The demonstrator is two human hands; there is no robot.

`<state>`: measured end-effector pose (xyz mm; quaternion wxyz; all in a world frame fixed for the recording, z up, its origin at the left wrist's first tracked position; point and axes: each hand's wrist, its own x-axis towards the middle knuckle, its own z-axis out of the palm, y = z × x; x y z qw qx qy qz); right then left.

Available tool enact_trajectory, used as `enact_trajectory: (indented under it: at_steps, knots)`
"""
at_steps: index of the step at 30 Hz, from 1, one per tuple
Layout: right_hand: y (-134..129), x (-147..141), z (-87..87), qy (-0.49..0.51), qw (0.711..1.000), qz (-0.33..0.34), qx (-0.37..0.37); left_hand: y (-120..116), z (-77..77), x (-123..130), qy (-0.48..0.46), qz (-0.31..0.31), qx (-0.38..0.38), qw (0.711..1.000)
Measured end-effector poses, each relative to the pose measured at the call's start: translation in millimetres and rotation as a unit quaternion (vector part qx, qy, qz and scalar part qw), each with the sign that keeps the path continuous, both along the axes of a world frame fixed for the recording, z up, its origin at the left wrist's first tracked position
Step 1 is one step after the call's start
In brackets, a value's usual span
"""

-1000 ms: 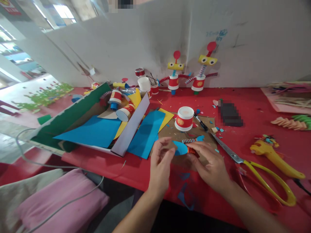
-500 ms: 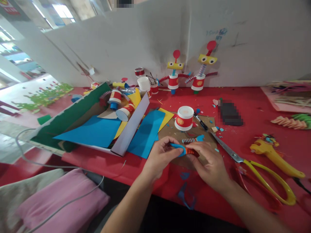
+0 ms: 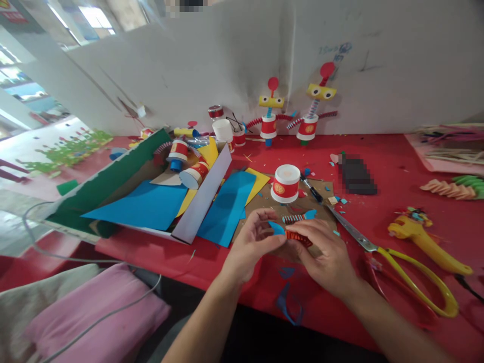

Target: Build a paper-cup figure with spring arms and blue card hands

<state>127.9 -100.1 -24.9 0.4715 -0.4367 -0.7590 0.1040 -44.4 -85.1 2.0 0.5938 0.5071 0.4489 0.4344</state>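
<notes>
My right hand (image 3: 327, 252) pinches a red accordion-folded paper strip (image 3: 297, 237) between thumb and fingers. A blue paper piece (image 3: 277, 228) sits at the strip's left end, between the curved fingers and thumb of my left hand (image 3: 253, 247). Whether the blue piece is fixed to the strip, I cannot tell. Just beyond my fingers lies a second folded strip (image 3: 294, 218), striped, with a blue paper end. An upside-down red and white paper cup (image 3: 286, 184) stands behind it on the brown cardboard (image 3: 260, 212).
Left is an open box (image 3: 204, 201) with blue sheets and cup figures. Large scissors (image 3: 372, 248), a yellow glue gun (image 3: 431, 242) and a craft knife (image 3: 312, 189) lie right. Two finished cup figures (image 3: 269, 126) stand by the wall. Paper scraps dot the red table.
My left thumb has slid off the blue piece's face toward the red strip, and the left fingers have loosened a little. The blue piece shows tilted differently. The right hand keeps its pinch.
</notes>
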Motion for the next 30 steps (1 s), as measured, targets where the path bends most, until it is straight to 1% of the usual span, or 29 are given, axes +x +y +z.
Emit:
enact_trajectory:
  at_steps: [1, 2, 3, 4, 5, 6, 8, 12, 14, 16, 19, 23, 25, 26, 30]
  knots:
    - [0, 0, -0.3, 0.001, 1.000, -0.006, -0.008, 0, 2.9, -3, 0.061, -0.013, 0.070, 0.996]
    - [-1, 0, -0.6, 0.003, 1.000, -0.016, -0.022, 0, 5.6, -6, 0.129, -0.030, 0.142, 0.981]
    - [-1, 0, -1.1, 0.005, 0.999, -0.028, -0.038, 1, 7.5, -8, 0.195, -0.045, 0.207, 0.958]
    - [-2, 0, -1.4, 0.009, 0.998, -0.041, -0.054, 1, 8.5, -9, 0.250, -0.058, 0.256, 0.932]
    - [-2, 0, -1.6, 0.015, 0.996, -0.052, -0.067, 2, 8.3, -9, 0.289, -0.068, 0.286, 0.911]
    - [-2, 0, -1.5, 0.020, 0.995, -0.059, -0.075, 2, 7.2, -9, 0.314, -0.072, 0.300, 0.898]
    - [-2, 0, -1.1, 0.029, 0.994, -0.063, -0.080, 3, 3.2, -7, 0.337, -0.069, 0.308, 0.887]
    - [2, 2, -2.6, 0.039, 0.995, -0.060, -0.075, 6, -1.8, -2, 0.334, -0.041, 0.318, 0.887]
    - [3, 4, -5.9, 0.050, 0.993, -0.059, -0.091, 7, -0.7, -1, 0.330, -0.032, 0.319, 0.888]
    - [3, 6, -9.9, 0.085, 0.988, -0.044, -0.121, 9, 1.4, 0, 0.322, -0.029, 0.313, 0.893]
    - [0, 6, -12.6, 0.172, 0.973, -0.004, -0.156, 10, 3.1, -1, 0.278, -0.008, 0.298, 0.913]
    - [-7, 0, -7.8, 0.286, 0.937, 0.033, -0.200, 11, 1.9, -5, 0.187, 0.028, 0.264, 0.946]
    - [-8, -4, -4.5, 0.323, 0.923, 0.032, -0.208, 12, 0.9, -7, 0.160, 0.032, 0.246, 0.955]
    - [-8, -6, -3.2, 0.333, 0.920, 0.025, -0.205, 13, 0.4, -8, 0.154, 0.031, 0.239, 0.958]
    - [-8, -10, 0.2, 0.332, 0.926, -0.004, -0.181, 14, -0.4, -10, 0.158, 0.017, 0.243, 0.957]
